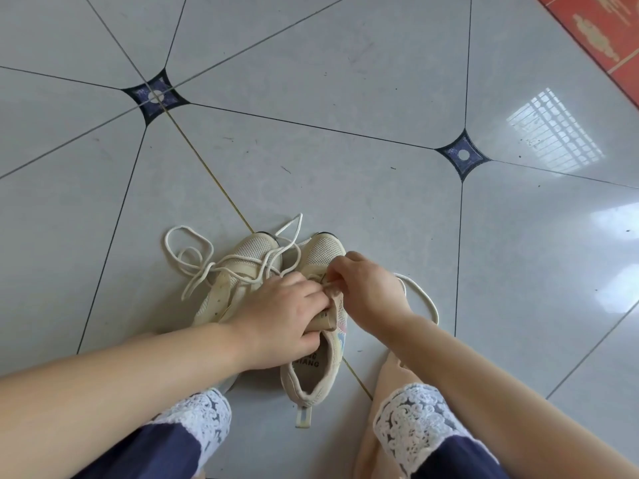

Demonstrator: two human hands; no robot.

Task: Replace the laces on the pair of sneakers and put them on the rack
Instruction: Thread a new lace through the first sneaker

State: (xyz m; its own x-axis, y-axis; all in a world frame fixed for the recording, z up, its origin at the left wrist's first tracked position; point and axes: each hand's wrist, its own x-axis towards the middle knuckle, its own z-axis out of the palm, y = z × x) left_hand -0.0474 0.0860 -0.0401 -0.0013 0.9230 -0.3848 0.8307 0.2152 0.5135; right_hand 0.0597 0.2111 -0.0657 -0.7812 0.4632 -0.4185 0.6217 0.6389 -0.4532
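Two beige mesh sneakers stand side by side on the floor, toes pointing away from me. The left sneaker [249, 252] has a cream lace [193, 257] lying in loose loops over it and onto the floor. My left hand [280, 316] grips the tongue of the right sneaker [320, 371]. My right hand [366, 288] pinches a lace at that shoe's eyelets, and a loop of this lace [423, 295] trails on the floor to the right. The eyelet area is hidden under my fingers.
The floor [345, 98] is glossy grey tile with dark diamond insets. A red patterned strip [601, 32] runs along the top right corner. My knees, in navy trousers with white lace trim [411, 420], frame the shoes at the bottom. No rack is in view.
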